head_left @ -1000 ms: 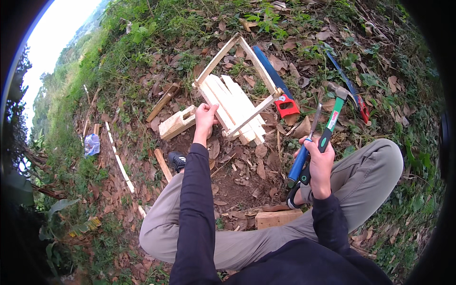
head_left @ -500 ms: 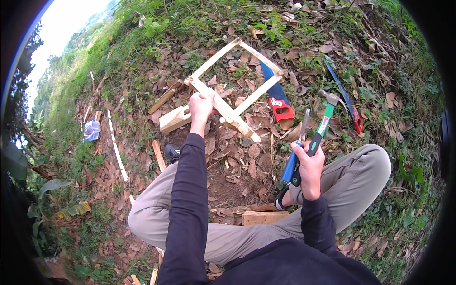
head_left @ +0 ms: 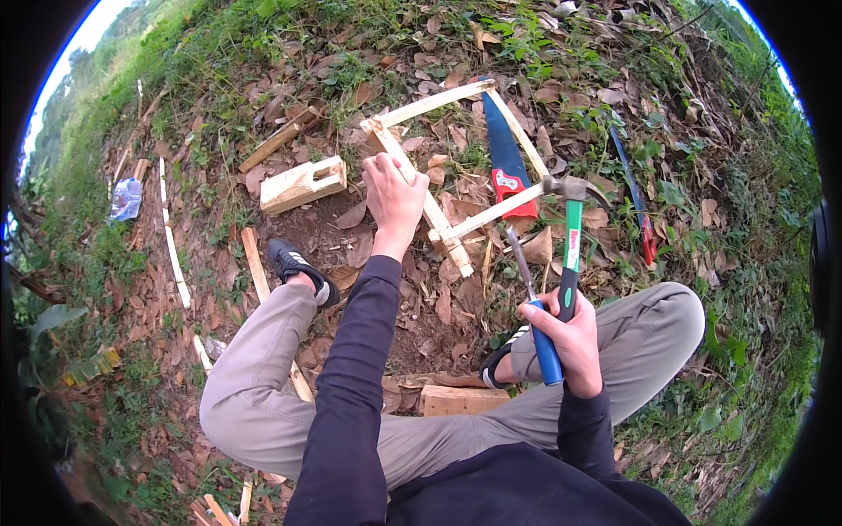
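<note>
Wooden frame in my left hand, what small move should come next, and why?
I'd probably settle the wooden frame on the leafy ground, clear of the red-handled handsaw that shows through its opening, so your left hand could let go and take the blue-handled chisel. Your right hand is holding both that and the claw hammer, which likely leaves neither ready to use.

The bare left hand (head_left: 396,197) grips a pale 4-sided wooden frame (head_left: 436,215); the bare right hand (head_left: 570,342) holds a blue-handled metal chisel (head_left: 543,342) and a green-and-black-handled claw hammer (head_left: 572,241). 2 red-handled, blue-bladed handsaws (head_left: 503,145) lie on leaf-strewn ground (head_left: 421,337).
</note>
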Demonstrator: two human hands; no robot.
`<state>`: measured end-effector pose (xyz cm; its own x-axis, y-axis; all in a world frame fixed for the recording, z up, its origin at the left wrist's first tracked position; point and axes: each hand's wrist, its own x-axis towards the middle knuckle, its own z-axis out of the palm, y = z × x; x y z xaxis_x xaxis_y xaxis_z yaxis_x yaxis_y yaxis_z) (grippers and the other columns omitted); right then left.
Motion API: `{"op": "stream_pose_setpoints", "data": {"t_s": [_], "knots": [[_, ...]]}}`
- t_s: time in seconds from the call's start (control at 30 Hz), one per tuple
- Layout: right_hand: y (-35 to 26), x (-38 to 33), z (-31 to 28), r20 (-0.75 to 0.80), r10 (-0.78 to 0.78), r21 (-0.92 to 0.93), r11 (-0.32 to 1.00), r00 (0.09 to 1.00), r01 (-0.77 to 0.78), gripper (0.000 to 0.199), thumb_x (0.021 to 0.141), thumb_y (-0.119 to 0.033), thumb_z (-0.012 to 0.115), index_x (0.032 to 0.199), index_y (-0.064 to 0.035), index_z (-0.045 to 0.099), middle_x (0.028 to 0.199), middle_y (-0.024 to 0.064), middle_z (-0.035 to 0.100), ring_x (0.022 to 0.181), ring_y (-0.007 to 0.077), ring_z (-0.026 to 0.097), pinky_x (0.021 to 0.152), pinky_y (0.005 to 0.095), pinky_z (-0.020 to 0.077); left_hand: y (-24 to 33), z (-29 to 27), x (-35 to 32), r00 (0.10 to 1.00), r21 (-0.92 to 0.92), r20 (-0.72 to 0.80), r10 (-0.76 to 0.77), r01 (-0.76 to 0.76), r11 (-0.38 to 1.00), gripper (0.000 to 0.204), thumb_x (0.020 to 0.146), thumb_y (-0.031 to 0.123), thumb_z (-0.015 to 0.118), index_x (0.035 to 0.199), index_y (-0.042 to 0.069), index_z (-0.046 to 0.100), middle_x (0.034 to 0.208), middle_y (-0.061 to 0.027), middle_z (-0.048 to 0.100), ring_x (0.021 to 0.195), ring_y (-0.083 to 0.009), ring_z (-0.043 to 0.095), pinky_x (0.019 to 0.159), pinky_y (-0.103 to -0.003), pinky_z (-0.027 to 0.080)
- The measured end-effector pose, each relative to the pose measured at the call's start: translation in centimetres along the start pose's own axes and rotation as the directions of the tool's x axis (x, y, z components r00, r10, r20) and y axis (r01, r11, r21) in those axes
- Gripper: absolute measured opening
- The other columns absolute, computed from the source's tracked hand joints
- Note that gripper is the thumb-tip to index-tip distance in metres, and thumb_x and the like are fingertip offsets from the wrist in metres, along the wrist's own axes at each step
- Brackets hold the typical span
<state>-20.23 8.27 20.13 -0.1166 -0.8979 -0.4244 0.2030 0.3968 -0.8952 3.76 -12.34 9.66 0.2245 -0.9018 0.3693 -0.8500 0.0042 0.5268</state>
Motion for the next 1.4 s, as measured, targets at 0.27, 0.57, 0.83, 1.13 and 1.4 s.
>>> {"op": "stream_pose_setpoints", "data": {"t_s": [0.27,0.57,0.83,1.13,1.4], "knots": [[-0.2,2.1,3.3,0.195,0.225,-0.135,0.97,0.955,-0.201,0.032,0.086,-0.006,0.075,0.077,-0.0099,0.045,0.082,0.0081,0.065,0.088,0.0175,0.07,0.069,0.0265,0.053,-1.0,0.9,-0.3,0.998,-0.189,-0.028,-0.052,0.046,0.981,0.035,0.076,0.018,0.072,0.096,0.005,0.045,0.102,-0.0141,0.047,0.093,-0.036,0.057,0.082,-0.047,0.048],[1.5,4.0,5.7,0.161,0.276,-0.042,0.961,0.948,-0.273,0.028,0.09,-0.01,0.07,0.079,-0.01,0.044,0.087,0.02,0.07,0.061,0.0136,0.063,0.052,0.0246,0.0503,-1.4,1.0,-0.4,0.997,-0.259,-0.046,-0.064,0.05,0.965,0.035,0.076,0.017,0.072,0.095,0.005,0.045,0.101,-0.013,0.047,0.092,-0.0338,0.058,0.078,-0.045,0.05],[1.8,4.4,6.2,0.098,0.291,0.079,0.951,0.952,-0.299,0.025,0.092,-0.008,0.065,0.078,-0.0092,0.044,0.089,0.0215,0.07,0.052,0.0144,0.06,0.045,0.0253,0.0471,-1.5,0.9,-0.3,0.998,-0.188,-0.062,-0.024,0.012,0.982,0.032,0.074,0.016,0.072,0.091,0.006,0.048,0.101,-0.0124,0.048,0.098,-0.0326,0.053,0.086,-0.044,0.046],[-0.4,6.0,5.7,0.155,0.407,0.024,0.91,0.9,-0.415,0.014,0.093,-0.014,0.064,0.09,-0.0005,0.059,0.09,0.016,0.071,0.053,0.0142,0.06,0.046,0.0265,0.0478,-0.6,0.6,0.1,0.994,-0.044,-0.066,0.087,-0.09,0.995,0.026,0.073,0.015,0.072,0.09,0.009,0.054,0.103,-0.0088,0.049,0.098,-0.0286,0.051,0.083,-0.043,0.043],[0.8,4.6,6.6,0.095,0.451,0.076,0.886,0.887,-0.458,0.017,0.094,-0.015,0.064,0.095,0.0022,0.061,0.092,0.015,0.071,0.054,0.0151,0.059,0.047,0.027,0.0474,-1.2,0.4,-0.2,0.954,-0.099,-0.096,0.283,-0.292,0.951,0.018,0.074,0.009,0.073,0.083,0.013,0.058,0.097,-0.0021,0.054,0.098,-0.0244,0.052,0.083,-0.04,0.042]]}}
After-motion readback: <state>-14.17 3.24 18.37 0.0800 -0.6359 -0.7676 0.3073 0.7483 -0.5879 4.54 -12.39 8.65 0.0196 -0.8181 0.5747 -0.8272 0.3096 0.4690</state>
